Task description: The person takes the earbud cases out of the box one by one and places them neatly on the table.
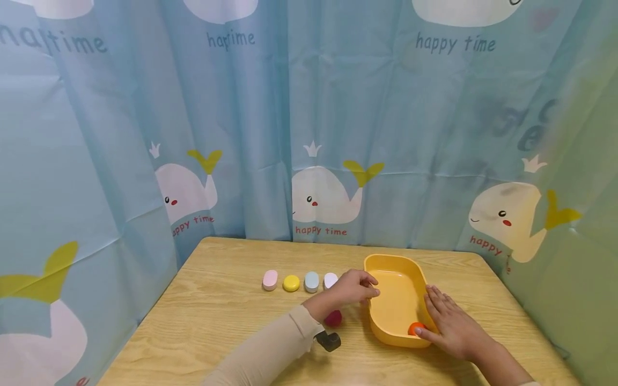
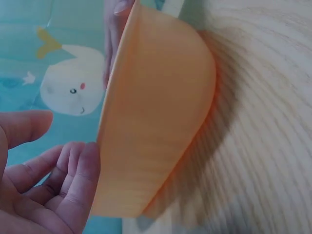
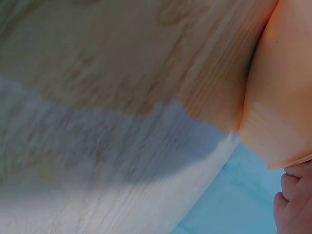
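A yellow-orange plastic tray [image 1: 393, 300] stands on the table, with a small orange-red round object [image 1: 416, 328] in its near right corner. My left hand [image 1: 351, 288] is at the tray's left rim. In the left wrist view, its fingertips [image 2: 91, 151] touch the tray's outer side [image 2: 156, 97] near the rim, and the thumb stays apart. On the other side, my right hand [image 1: 454, 324] lies with straight fingers along the tray's right wall, its thumb over the rim beside the orange-red object. Only part of the right hand [image 3: 296, 195] shows in the right wrist view.
Left of the tray, a row holds a pink block [image 1: 270, 280], a yellow round piece [image 1: 291, 283], a light-blue block [image 1: 311, 281] and a partly hidden white block [image 1: 330, 279]. A dark red piece [image 1: 333, 318] lies beside my left wrist. A whale-print curtain [image 1: 260, 134] hangs behind the wooden table [image 1: 217, 305].
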### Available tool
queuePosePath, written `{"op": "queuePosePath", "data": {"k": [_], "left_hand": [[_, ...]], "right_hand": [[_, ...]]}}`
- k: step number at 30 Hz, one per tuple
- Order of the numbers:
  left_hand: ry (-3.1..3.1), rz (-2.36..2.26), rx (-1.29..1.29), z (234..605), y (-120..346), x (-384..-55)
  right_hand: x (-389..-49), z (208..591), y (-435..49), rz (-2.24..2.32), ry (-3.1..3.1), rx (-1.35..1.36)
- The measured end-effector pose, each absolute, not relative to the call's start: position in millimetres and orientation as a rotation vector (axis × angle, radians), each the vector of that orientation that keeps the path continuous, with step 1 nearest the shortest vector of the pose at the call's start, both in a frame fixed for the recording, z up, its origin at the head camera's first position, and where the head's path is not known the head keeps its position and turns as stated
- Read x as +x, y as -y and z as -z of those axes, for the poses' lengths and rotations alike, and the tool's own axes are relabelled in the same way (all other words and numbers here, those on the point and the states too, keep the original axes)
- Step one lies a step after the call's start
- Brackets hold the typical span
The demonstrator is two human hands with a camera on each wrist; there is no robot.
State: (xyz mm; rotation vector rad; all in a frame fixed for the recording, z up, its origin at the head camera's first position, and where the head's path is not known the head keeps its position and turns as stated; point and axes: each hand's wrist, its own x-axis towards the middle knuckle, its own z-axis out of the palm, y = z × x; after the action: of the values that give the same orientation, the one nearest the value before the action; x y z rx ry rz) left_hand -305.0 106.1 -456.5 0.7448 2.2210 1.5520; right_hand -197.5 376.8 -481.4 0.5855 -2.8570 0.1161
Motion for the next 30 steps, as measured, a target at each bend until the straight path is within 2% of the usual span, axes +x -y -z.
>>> {"op": "queuePosePath", "data": {"k": [30], "left_hand": [[-2.274, -1.363, 0.721, 451, -148, -286]], "right_hand": [[-198, 485, -378, -0.13, 2.842, 0.593]]}}
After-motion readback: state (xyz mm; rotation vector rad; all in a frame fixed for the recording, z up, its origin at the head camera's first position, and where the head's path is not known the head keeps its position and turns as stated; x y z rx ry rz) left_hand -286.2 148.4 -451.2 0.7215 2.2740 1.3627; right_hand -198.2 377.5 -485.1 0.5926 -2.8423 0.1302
